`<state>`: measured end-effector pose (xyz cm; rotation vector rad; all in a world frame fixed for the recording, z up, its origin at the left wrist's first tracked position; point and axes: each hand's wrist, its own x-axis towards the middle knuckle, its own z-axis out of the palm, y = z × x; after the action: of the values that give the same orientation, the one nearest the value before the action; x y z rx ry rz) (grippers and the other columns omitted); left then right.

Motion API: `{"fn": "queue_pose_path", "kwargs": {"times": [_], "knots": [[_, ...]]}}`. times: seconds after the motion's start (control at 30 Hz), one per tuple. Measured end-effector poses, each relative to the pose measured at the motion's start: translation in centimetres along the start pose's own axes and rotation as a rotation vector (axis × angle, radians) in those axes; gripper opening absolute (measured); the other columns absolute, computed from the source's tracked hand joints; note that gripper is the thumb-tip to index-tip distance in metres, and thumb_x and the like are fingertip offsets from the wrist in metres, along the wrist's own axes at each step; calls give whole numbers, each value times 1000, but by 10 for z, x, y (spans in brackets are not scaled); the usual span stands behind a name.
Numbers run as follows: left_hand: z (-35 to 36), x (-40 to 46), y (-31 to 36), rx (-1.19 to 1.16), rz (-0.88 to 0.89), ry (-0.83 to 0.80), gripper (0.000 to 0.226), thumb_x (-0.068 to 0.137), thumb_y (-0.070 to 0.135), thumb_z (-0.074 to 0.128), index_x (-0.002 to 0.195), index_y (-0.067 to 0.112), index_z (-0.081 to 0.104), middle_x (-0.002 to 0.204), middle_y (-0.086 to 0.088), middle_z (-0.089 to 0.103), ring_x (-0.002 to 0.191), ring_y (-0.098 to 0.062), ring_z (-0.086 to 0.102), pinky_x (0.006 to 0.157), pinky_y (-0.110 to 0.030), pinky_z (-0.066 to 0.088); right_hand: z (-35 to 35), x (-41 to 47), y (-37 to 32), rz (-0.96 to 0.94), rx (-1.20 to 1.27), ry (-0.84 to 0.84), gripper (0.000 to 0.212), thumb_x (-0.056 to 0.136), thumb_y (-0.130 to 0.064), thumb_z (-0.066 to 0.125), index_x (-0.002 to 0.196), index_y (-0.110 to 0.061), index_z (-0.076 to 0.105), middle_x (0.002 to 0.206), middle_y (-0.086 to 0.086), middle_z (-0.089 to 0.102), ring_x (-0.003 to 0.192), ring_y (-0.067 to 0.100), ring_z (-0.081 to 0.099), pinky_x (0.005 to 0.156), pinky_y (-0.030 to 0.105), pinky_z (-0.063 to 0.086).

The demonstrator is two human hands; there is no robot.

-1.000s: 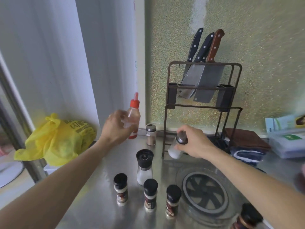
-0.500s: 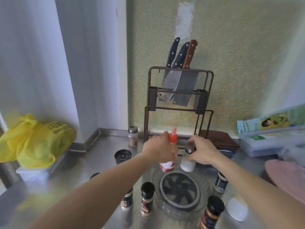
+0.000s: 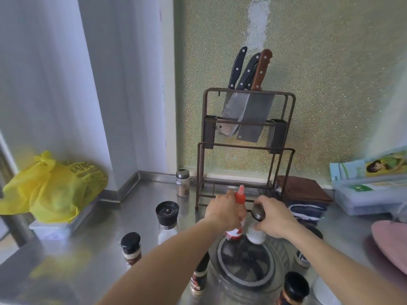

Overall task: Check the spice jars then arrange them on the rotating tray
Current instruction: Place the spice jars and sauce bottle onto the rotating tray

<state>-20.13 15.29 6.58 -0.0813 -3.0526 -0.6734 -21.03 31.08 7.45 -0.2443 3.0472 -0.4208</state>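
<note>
My left hand [image 3: 224,213] grips a clear bottle with a red nozzle cap [image 3: 239,197] and holds it at the far rim of the clear rotating tray [image 3: 279,276]. Right beside it, my right hand [image 3: 275,219] grips a metal-capped shaker of white powder [image 3: 255,235], also at the tray's far edge. Whether either rests on the tray I cannot tell. Black-capped spice jars stand around the tray: one at the left [image 3: 131,247], one by my left forearm [image 3: 199,276], one at the front [image 3: 294,287]. A tall black-topped grinder [image 3: 167,219] stands behind them.
A brown knife rack [image 3: 244,150] with three knives stands against the wall behind the tray. A small metal-lidded jar [image 3: 182,182] sits left of it. Folded cloths [image 3: 304,199] lie at the right, a yellow plastic bag [image 3: 55,188] at the far left, a pink item [image 3: 389,241] at the right edge.
Both hands carried their bottles from the back left of the counter over to the tray's far rim. In the last half second they sank slightly and barely moved.
</note>
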Motion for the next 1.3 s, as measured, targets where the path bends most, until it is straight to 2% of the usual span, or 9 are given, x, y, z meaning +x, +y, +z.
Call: {"fn": "queue_pose_path", "kwargs": {"times": [0.1, 0.2, 0.37, 0.5, 0.63, 0.83, 1.03, 1.17, 1.3], "knots": [[-8, -2, -2, 29, 16, -61, 77, 70, 22, 91, 131, 7, 46, 118, -9, 64, 108, -29, 63, 95, -37, 54, -4, -4, -1, -3, -12, -12, 78, 76, -32, 85, 142, -19, 47, 137, 6, 57, 125, 26, 57, 95, 35, 48], [-39, -4, -8, 17, 52, -56, 57, 80, 9, 78, 131, 3, 51, 122, -9, 62, 111, -26, 61, 94, -30, 51, -14, -13, -6, -4, -32, 57, 84, 76, -38, 85, 147, -20, 43, 139, 5, 57, 125, 25, 58, 97, 38, 52], [-103, 10, -46, 24, -23, 258, 29, 78, 6, 53, 90, 14, 78, 94, -4, 77, 87, -27, 72, 82, -40, 62, -34, -36, -49, -229, 69, 524, 28, 87, -28, 76, 109, -24, 59, 105, -7, 63, 91, 13, 66, 75, 28, 55], [-126, 31, -95, -4, -189, 323, 29, 83, 7, 57, 107, 11, 74, 105, -10, 74, 96, -29, 67, 81, -37, 57, -26, -50, -111, -427, 129, 266, 22, 91, -40, 70, 105, -32, 55, 106, -16, 57, 99, 8, 63, 94, 20, 46], [-122, 62, -141, 126, -182, 84, 58, 90, 7, 59, 145, 17, 45, 131, -15, 58, 124, -32, 53, 95, -37, 46, 4, -34, -157, -510, 111, -71, 65, 85, -49, 71, 140, -32, 41, 140, -5, 50, 126, 20, 55, 104, 39, 47], [-101, 113, -166, 194, -101, -86, 100, 82, 15, 82, 158, 35, 20, 148, -17, 42, 130, -38, 51, 108, -46, 47, 47, 18, -186, -546, 137, -182, 96, 71, -52, 77, 150, -33, 26, 145, 4, 45, 131, 28, 52, 105, 46, 50], [-79, 142, -163, 258, -47, -146, 80, 83, 13, 82, 150, 21, 39, 143, -12, 55, 126, -33, 55, 95, -37, 51, 73, 37, -190, -623, 83, -197, 51, 77, -33, 80, 113, -21, 46, 107, 5, 56, 95, 26, 58, 78, 33, 49], [-73, 136, -163, 230, -69, -7, 57, 81, 3, 77, 131, 17, 55, 124, -12, 57, 96, -28, 57, 74, -32, 48, 77, 34, -189, -657, 70, -114, 50, 78, -30, 78, 118, -21, 48, 103, 5, 60, 95, 27, 63, 78, 35, 53], [-80, 113, -167, 172, -92, 66, 50, 83, 5, 71, 128, 22, 56, 121, -13, 55, 100, -32, 60, 74, -33, 49, 65, 21, -181, -625, 102, -66, 47, 77, -27, 76, 113, -21, 45, 105, 3, 58, 95, 27, 62, 78, 41, 55]]}}
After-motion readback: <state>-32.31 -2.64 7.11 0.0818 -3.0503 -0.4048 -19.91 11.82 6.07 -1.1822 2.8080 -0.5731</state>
